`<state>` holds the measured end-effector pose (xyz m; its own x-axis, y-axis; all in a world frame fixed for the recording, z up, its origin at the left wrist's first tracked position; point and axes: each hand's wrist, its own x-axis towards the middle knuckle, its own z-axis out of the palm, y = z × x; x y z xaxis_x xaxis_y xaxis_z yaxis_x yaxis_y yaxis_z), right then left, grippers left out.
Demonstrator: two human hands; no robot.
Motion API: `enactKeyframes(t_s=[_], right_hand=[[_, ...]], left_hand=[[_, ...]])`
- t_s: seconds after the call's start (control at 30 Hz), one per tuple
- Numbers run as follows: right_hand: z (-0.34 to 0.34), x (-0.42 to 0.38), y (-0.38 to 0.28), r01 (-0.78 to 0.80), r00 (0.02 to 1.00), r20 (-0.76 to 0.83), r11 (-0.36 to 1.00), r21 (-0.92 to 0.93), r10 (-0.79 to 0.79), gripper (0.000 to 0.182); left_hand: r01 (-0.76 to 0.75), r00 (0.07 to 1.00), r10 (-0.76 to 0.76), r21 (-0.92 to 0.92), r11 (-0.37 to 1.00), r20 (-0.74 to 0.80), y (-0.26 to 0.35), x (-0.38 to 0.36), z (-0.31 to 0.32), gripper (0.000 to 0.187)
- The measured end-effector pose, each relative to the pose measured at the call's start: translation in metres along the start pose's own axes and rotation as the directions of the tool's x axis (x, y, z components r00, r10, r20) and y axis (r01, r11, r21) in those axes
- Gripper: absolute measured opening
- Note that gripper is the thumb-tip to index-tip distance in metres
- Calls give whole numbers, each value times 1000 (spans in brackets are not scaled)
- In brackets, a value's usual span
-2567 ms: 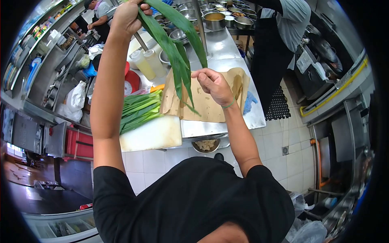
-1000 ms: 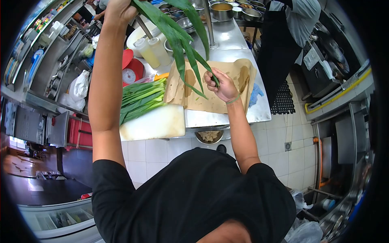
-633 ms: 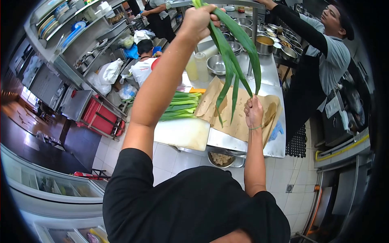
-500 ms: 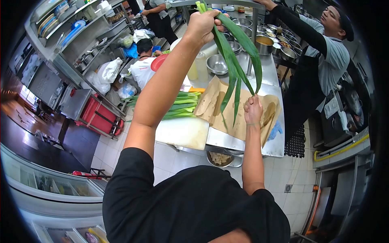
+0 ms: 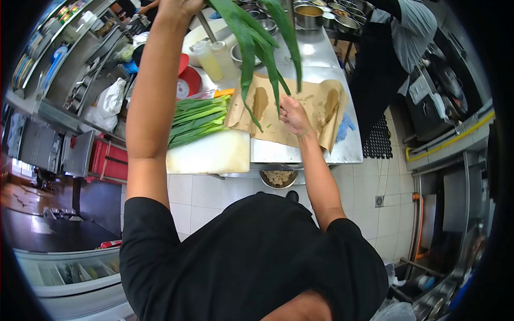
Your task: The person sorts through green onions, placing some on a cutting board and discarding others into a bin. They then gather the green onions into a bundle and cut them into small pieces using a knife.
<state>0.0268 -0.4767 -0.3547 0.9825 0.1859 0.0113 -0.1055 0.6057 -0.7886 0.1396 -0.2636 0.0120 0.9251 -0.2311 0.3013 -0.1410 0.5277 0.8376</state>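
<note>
My left hand (image 5: 182,5) is raised high and grips a bunch of long green leaves (image 5: 251,40) at their base, so they hang down over the counter. My right hand (image 5: 292,113) is lower, over the brown paper (image 5: 316,104), and pinches the tip of one hanging leaf. A stack of cut green leaves (image 5: 198,119) lies to the left on a white cutting board (image 5: 211,155). The brown paper is spread on the steel counter (image 5: 305,53) and shows damp stains.
Two squeeze bottles (image 5: 214,56) and a red scale (image 5: 187,85) stand behind the leaves. Metal bowls (image 5: 308,13) fill the far counter. A person in a black apron (image 5: 383,64) stands at the right. A bowl (image 5: 277,178) sits under the counter edge.
The view has tilted back down onto the counter. My right hand has slid down the leaves and now holds one leaf tip nearer the brown paper. My left hand stays raised.
</note>
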Motion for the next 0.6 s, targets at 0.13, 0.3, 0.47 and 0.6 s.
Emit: enactKeyframes(t_s=[0.13,0.3,0.47,0.6], right_hand=[[16,-3,-8,-129,953,284,989,73,104,29],[31,-26,-22,-179,869,489,968,175,73,45],[22,-35,-26,-140,909,416,952,271,16,38],[9,-20,-19,-50,962,267,917,396,-63,33]], left_hand=[[27,999,-26,-23,999,33,-12,1,7,20],[-57,998,57,-10,998,22,-13,3,-12,18],[-131,990,133,30,991,-50,-15,6,-30,16],[-129,989,136,104,986,-66,-32,-1,-31,16]])
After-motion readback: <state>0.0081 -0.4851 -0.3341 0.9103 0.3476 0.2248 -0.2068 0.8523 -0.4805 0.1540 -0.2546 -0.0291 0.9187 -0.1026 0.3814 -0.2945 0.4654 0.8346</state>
